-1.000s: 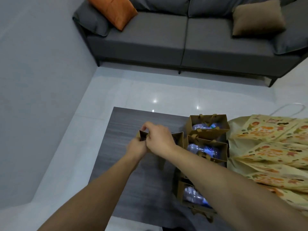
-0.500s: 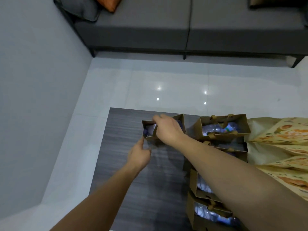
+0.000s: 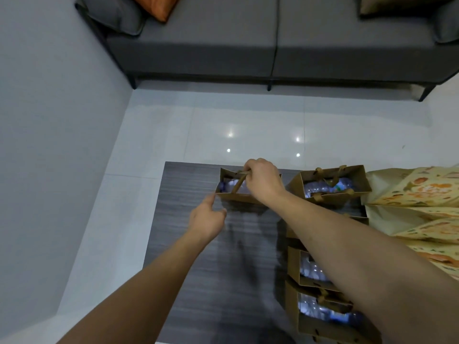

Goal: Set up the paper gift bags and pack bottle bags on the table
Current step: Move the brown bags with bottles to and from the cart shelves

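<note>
Brown paper gift bag (image 3: 232, 192) holds plastic bottles beneath the right hand (image 3: 263, 181), which pinches its handle (image 3: 239, 181); the left hand (image 3: 207, 218) touches its near corner, fingers loose. Right of that forearm, three more bottle-filled bags (image 3: 332, 184) stand.

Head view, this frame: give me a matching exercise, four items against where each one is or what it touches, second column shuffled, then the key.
1. right hand
2. left hand
3. orange cushion
4. patterned bags

A. on the grey sofa
B. pinching the handle of the far-left brown bag
C. lying flat at the table's right end
D. fingertip at that bag's near left corner

Pairs: 1-B, 2-D, 3-A, 4-C
</note>
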A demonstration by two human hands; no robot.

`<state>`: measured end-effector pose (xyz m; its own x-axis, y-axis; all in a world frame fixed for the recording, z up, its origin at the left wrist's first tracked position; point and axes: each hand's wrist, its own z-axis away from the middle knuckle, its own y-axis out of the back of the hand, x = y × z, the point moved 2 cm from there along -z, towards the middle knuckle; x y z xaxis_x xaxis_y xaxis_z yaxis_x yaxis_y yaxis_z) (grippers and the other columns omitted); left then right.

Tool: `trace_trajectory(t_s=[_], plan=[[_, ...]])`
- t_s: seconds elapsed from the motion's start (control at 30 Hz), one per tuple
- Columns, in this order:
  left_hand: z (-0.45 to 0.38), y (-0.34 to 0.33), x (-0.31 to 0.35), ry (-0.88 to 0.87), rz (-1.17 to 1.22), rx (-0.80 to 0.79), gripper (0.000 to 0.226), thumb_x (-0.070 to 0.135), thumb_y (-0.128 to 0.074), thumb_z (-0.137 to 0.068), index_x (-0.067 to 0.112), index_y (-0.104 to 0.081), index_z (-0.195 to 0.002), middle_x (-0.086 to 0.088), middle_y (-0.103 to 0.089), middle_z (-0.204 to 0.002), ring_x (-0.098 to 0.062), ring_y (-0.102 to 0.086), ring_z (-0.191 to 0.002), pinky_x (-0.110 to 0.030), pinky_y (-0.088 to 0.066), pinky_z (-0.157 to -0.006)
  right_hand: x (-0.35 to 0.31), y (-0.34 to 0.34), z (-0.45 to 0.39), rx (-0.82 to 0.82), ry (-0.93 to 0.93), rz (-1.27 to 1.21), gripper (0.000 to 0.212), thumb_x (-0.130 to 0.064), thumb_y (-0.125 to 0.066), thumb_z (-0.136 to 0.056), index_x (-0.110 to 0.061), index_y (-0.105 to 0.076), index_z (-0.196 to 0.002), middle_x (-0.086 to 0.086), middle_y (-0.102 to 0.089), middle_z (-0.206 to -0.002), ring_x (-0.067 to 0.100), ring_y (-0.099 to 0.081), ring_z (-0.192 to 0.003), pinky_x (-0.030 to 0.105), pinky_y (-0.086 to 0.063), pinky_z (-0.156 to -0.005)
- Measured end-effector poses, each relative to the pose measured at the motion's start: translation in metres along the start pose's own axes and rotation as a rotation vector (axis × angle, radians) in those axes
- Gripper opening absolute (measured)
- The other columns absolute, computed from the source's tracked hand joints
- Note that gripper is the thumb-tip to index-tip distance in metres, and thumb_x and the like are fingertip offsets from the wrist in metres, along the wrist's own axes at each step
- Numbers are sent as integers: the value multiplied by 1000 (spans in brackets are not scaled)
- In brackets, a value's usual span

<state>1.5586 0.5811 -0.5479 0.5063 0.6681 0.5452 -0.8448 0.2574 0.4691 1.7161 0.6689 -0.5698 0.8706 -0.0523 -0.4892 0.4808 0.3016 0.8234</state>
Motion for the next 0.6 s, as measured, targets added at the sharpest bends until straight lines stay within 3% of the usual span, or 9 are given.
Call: trace_trajectory(t_s=[0.07,0.13,0.23,0.37,0.5,0.6], plan=[[8,10,-1,-45,-25,0,61,20,-54,-103,27,-28,-158,-12,-53,-142,-14,-65,-88,-18,-51,-74,-8,4,6,-4,13,53,33,-9,-60,-94,-12,-60,-127,9,-59,-113,26,-57,-104,36,-51,-87],[17,23,-4,-93,-77,-10,62,23,-55,-102,26,-28,-158,-9,-44,-154,-21,-64,-110,-26,-48,-94,-21,9,14,2,27,157,45,-15,-64,-91,-14,-56,-135,11,-57,-124,31,-52,-116,40,-47,-94],[30,44,-6,-166,-106,-25,62,23,-56,-102,27,-29,-157,-12,-52,-145,-22,-67,-90,-29,-54,-78,-41,18,44,59,-15,177,48,-21,-66,-89,-20,-54,-135,8,-56,-131,27,-48,-120,41,-45,-99],[61,73,10,-339,-224,-30,55,22,-56,-101,20,-39,-153,-12,-54,-144,-31,-58,-121,-32,-48,-94,-61,19,124,126,-102,181,49,-23,-62,-90,-25,-53,-137,3,-56,-130,24,-49,-120,40,-44,-100],[107,89,28,-569,-376,-50,48,21,-58,-98,18,-49,-145,-9,-54,-144,-27,-50,-128,-24,-38,-91,-65,17,218,133,-251,177,54,-29,-60,-91,-25,-47,-144,2,-53,-135,25,-47,-123,41,-42,-104],[145,87,43,-712,-516,-68,57,25,-59,-98,19,-41,-151,-8,-47,-150,-28,-44,-135,-34,-39,-105,-62,29,275,175,-361,171,59,-31,-58,-92,-23,-43,-149,5,-52,-139,28,-46,-127,41,-41,-106]])
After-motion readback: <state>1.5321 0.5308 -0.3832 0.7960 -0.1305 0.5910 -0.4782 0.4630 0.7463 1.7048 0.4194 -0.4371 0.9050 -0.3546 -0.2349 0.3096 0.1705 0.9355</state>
